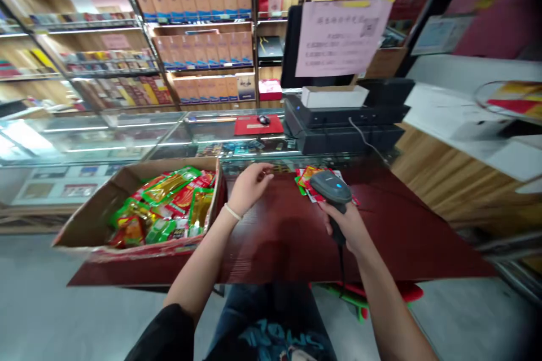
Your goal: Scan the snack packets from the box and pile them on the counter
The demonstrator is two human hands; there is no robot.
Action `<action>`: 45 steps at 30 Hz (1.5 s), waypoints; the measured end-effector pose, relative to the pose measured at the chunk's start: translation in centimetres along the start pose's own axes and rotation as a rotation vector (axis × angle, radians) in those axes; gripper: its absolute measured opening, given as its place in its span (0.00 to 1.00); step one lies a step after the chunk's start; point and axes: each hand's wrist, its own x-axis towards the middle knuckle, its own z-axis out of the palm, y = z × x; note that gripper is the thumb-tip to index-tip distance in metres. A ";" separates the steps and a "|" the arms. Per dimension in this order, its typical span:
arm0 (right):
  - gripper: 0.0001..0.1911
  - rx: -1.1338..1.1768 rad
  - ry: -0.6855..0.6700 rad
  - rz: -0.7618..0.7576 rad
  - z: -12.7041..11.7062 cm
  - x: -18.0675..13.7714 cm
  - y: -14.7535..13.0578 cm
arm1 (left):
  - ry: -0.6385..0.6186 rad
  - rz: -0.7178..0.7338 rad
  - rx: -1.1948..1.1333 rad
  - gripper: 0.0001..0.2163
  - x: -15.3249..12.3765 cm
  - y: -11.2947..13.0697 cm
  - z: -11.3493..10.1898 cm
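Note:
My right hand (345, 225) grips the handle of a grey barcode scanner (331, 187), whose head hangs over a small pile of red and green snack packets (305, 179) on the dark red table (393, 237). My left hand (250, 185) hovers just left of that pile, fingers curled loosely with nothing visible in them, a pale band on its wrist. To the left stands an open cardboard box (93, 220) filled with several more red, green and yellow packets (169, 206).
A black register unit with a white box (345, 118) and a monitor bearing a pink paper notice (339, 36) stand behind the table. Glass display counters (127, 135) run left, with a red mouse pad (258, 124). Stocked shelves fill the back wall. A white counter (466, 118) lies right.

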 end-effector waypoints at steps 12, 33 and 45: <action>0.21 -0.060 -0.337 -0.030 13.1 2.8 0.8 | 0.076 -0.537 0.429 0.12 -10.2 -9.3 -16.2; 0.18 -0.013 -0.369 0.035 14.2 3.3 1.8 | -0.415 -0.740 0.354 0.22 -11.8 -13.6 -14.3; 0.19 0.017 -0.345 -0.001 12.6 2.4 1.2 | -0.515 -0.693 0.732 0.20 -11.1 -13.1 -14.1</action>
